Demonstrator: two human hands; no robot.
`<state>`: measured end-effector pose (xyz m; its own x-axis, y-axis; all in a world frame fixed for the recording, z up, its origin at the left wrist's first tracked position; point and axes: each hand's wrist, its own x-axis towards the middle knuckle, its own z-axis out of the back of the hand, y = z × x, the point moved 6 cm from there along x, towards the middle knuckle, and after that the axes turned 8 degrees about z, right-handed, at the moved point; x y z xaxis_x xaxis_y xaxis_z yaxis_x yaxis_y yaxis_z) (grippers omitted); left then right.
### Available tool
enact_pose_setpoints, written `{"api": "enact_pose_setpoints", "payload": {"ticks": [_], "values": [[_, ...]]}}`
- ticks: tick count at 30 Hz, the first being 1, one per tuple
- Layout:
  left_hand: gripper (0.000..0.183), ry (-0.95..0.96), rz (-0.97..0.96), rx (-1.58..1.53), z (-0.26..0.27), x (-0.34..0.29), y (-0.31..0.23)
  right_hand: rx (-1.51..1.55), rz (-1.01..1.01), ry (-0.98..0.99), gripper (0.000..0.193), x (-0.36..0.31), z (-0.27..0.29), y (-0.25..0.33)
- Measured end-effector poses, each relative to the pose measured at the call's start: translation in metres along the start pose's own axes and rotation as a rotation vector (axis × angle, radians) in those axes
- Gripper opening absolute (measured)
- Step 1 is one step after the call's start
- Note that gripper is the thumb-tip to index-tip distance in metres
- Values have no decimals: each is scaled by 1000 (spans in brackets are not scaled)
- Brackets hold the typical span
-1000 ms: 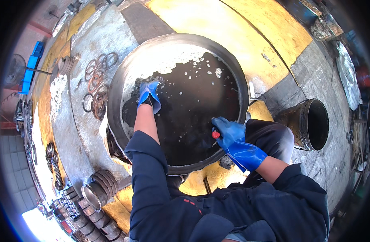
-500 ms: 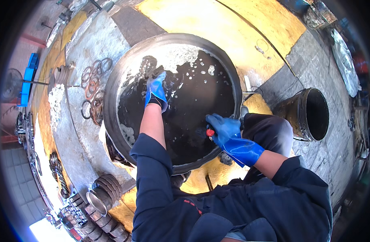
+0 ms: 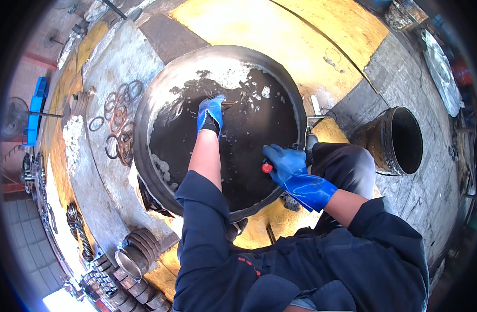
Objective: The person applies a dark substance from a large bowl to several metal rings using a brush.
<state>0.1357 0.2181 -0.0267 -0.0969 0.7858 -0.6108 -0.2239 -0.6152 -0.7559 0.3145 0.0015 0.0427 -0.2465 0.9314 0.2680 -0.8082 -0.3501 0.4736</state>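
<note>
A wide round tub [image 3: 142, 156] holds dark liquid [image 3: 197, 151], with white foam along its far side. My left hand [image 3: 211, 112], in a blue rubber glove, reaches into the far half of the tub. Its fingers dip into the liquid beside a dark, wet shape, and whether they grip it is hidden. Close to the tub's right rim, my right hand [image 3: 286, 164], also gloved in blue, is closed around a tool with a red handle end [image 3: 267, 168]. The tool's other end is not visible.
Several metal rings [image 3: 119, 117] lie on the floor left of the tub. A dark open bucket [image 3: 397, 140] tilts at the right. Stacked round metal parts [image 3: 139, 255] stand at the lower left. My bent knee [image 3: 347, 166] is against the tub's right side.
My left hand has shifted slightly right in the liquid, and ripples and foam around it have changed shape. The right hand keeps its hold on the red-handled tool, nearly in place.
</note>
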Motion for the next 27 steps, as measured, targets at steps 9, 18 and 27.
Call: {"api": "enact_pose_setpoints", "payload": {"ticks": [9, 18, 27], "values": [[14, 101, 38, -437, 26, -44, 43, -83, -33, 25, 23, -6, -12, -15], [26, -27, -157, -194, 94, -164, 72, -78, -15, 102, 24, 10, -13, -14], [27, 16, -244, -230, 116, -217, 86, 1223, 128, -64, 23, 71, -12, 128]]}}
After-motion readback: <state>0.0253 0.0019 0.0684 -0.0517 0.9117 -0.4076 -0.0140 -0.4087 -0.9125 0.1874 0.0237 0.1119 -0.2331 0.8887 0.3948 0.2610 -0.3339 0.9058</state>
